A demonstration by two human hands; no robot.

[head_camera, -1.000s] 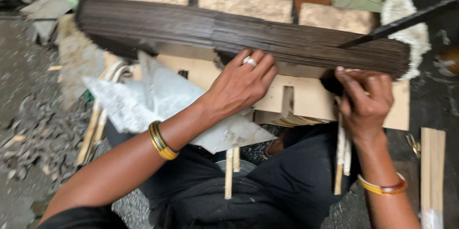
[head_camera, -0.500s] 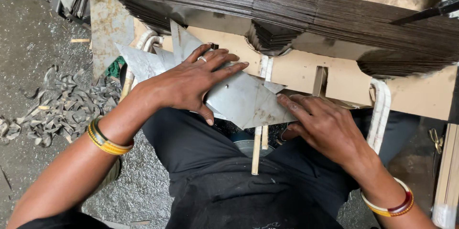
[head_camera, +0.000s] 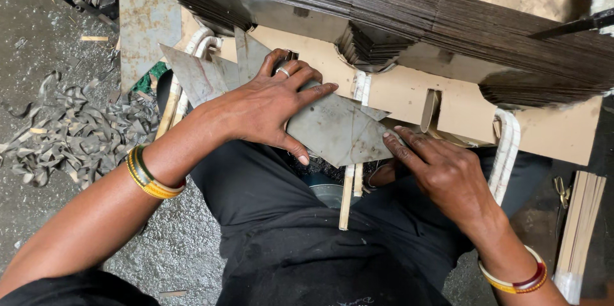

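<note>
Grey, gritty workshop floor (head_camera: 38, 44) lies under us, littered with curled metal scraps (head_camera: 77, 140). Our left hand (head_camera: 265, 111) spreads its fingers (head_camera: 313, 92) flat on a grey metal sheet (head_camera: 336, 130) (a ring shows on one), pressing rather than clasping it. Our right hand (head_camera: 444, 175) rests loosely curled, fingertips touching the sheet's lower right edge. That sheet lies across our lap against a tan cardboard form (head_camera: 460, 104), beneath a long stack of thin dark laminations (head_camera: 416, 12).
</note>
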